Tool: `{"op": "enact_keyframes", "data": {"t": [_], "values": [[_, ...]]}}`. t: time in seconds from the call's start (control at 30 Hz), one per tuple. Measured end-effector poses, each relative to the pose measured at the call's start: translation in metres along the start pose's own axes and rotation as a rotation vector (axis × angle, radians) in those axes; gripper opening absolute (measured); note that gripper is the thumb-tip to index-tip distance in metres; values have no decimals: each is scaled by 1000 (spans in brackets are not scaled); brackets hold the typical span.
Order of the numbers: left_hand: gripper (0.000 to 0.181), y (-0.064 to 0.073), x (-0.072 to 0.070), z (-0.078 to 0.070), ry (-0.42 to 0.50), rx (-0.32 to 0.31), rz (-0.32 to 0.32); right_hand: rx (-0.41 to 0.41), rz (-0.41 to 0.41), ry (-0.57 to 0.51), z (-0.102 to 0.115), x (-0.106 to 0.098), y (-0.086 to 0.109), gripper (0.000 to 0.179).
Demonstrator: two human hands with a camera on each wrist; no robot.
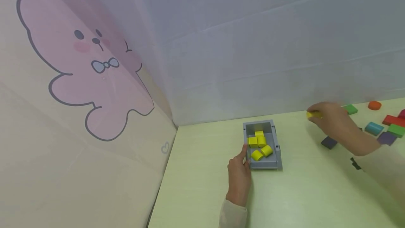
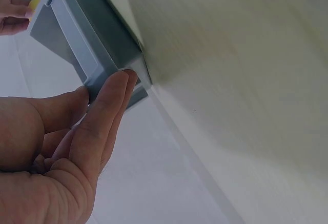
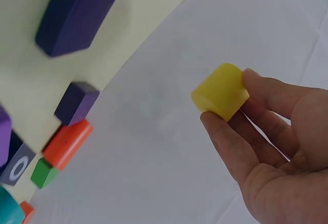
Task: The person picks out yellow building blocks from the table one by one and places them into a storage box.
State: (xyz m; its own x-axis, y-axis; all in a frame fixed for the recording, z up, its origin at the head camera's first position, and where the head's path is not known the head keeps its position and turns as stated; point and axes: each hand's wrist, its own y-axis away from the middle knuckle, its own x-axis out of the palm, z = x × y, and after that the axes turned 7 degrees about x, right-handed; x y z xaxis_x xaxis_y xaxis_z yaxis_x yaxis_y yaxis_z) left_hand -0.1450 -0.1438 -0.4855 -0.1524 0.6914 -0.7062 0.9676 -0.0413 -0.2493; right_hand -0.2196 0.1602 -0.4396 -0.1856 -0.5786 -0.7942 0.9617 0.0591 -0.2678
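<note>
A grey plastic box (image 1: 265,165) stands on the table with several yellow blocks (image 1: 261,141) inside, some of them cylinders. My left hand (image 1: 239,178) is at its near left side; in the left wrist view the thumb and fingers pinch the wall of the box (image 2: 82,34) near a corner. To the right of the box, raised near the back wall, my right hand (image 1: 338,124) holds a yellow cylinder block (image 3: 220,92) between thumb and fingertips. The right wrist view shows that cylinder whole, apart from the ends covered by the fingers.
Loose blocks lie at the right: a green one (image 1: 350,109), an orange-red one (image 1: 374,105), a teal cylinder (image 1: 374,128), a red one (image 1: 393,120), and a dark purple one (image 1: 329,142) under the right forearm. A pale cloth wall (image 1: 253,62) borders the table's back edge.
</note>
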Motion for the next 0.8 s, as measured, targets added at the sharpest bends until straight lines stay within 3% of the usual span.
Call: {"op": "enact_keyframes", "data": {"t": [0.27,0.8], "values": [[59,0,0,1,-2,-9,0,38,98,-29,27,11,0,32],[59,-1,1,1,12,-12,3,-35,106,-70,62,30,1,29]]}}
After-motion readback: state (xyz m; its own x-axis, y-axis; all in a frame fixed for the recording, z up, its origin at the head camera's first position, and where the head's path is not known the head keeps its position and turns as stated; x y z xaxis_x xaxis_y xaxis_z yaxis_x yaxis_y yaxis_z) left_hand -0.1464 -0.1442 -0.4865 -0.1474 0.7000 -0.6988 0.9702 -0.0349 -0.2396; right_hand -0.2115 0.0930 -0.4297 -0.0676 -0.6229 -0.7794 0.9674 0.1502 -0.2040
